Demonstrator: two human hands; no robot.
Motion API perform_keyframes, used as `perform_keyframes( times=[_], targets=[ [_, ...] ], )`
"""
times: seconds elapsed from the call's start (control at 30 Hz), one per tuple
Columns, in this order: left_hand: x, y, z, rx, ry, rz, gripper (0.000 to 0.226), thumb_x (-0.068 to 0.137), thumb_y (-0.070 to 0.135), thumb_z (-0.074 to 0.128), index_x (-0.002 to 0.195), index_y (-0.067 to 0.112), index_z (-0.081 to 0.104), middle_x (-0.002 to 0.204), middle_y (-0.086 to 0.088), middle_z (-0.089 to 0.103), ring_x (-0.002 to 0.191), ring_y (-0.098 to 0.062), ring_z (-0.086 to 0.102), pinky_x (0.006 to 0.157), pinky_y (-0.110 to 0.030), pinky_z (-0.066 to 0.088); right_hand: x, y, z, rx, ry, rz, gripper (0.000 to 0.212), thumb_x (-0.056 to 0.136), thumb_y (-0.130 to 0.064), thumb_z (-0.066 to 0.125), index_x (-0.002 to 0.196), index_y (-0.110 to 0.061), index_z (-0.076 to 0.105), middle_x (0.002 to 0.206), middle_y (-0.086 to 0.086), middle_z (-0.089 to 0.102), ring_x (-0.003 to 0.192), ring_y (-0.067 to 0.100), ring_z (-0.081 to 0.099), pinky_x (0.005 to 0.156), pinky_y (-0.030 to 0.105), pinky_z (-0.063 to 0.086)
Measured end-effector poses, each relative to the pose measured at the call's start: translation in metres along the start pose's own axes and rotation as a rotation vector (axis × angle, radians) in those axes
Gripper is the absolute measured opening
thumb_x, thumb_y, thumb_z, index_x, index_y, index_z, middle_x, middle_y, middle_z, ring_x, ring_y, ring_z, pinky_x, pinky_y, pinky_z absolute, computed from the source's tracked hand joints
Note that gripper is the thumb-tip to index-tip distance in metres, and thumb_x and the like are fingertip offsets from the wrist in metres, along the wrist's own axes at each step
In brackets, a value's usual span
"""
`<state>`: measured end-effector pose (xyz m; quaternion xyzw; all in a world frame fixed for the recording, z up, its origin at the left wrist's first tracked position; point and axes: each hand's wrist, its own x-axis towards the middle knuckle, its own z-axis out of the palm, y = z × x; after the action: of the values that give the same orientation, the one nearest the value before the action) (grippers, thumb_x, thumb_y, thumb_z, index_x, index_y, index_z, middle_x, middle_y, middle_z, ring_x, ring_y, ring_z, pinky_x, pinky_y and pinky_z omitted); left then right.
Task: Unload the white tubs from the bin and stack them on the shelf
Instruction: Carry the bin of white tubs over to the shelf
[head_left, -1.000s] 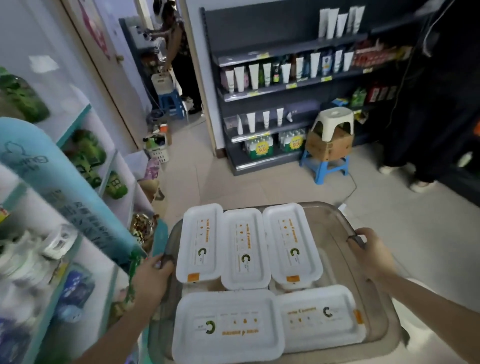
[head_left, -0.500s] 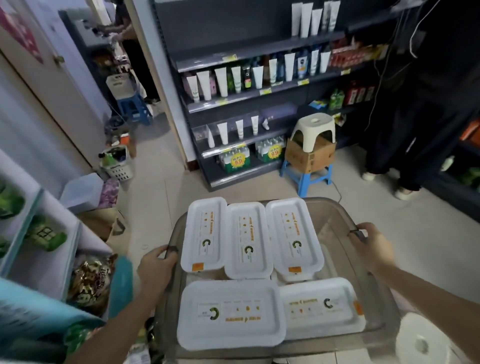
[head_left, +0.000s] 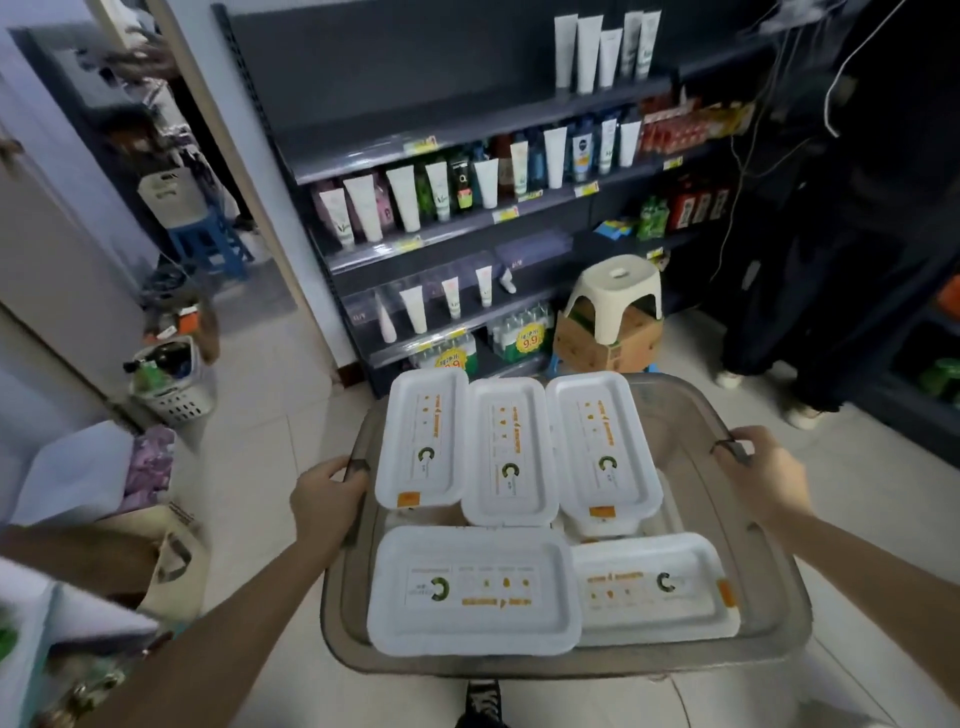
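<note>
1. Head view: the smoky translucent bin (head_left: 779, 597) is carried level in front of the person, above the tiled floor (head_left: 291, 415).
2. The left hand (head_left: 324, 499) curls its fingers round the bin's left rim at the left handle (head_left: 357, 464). The right hand (head_left: 761, 475) wraps the right handle (head_left: 730, 448) the same way.
3. The white tubs (head_left: 472, 587) fill the bin. Three lie lengthwise at the far side and two crosswise at the near side, with more showing beneath them.
4. The dark shelf (head_left: 467, 145) stands ahead, well apart from the bin. Which tier is meant I cannot tell.
5. Each tub looks like thin moulded plastic with a flat snap lid, so probably light, fairly stiff and smooth enough to slide on its neighbours.
6. I judge the best hold to be under the lid's rim on both long sides, lifting level. Squeezing the walls could pop a lid.
7. A full bin is likely heavy, so it should be set down before any tub is unloaded.
</note>
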<state>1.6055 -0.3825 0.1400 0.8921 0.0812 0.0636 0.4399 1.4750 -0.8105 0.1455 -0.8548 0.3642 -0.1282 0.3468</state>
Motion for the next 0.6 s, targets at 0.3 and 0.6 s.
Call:
perform_keyframes(
  times=[0.3, 0.6],
  targets=[
    [0.164, 0.054, 0.063, -0.017, -0.074, 0.068, 0.015, 0.082, 0.015, 0.064, 0.09, 0.008, 0.075, 0.083, -0.004, 0.071, 0.078, -0.021, 0.058, 0.066, -0.028, 0.042, 0.106, -0.053, 0.035, 0.031, 0.079, 0.12, 0.027, 0.089, -0.028, 0.055, 0.114, -0.02, 0.055, 0.086, 0.011, 0.06, 0.074, 0.032, 0.059, 0.057, 0.048, 0.058],
    [0.282, 0.119, 0.158, -0.016, -0.132, 0.092, 0.023, 0.08, 0.014, 0.067, 0.1, 0.006, 0.075, 0.094, -0.01, 0.073, 0.088, -0.027, 0.064, 0.071, -0.033, 0.046, 0.253, -0.076, 0.045, 0.096, 0.119, 0.13, 0.027, 0.089, -0.025, 0.059, 0.114, -0.014, 0.057, 0.085, 0.011, 0.061, 0.063, 0.02, 0.055, 0.051, 0.03, 0.048]
  ],
)
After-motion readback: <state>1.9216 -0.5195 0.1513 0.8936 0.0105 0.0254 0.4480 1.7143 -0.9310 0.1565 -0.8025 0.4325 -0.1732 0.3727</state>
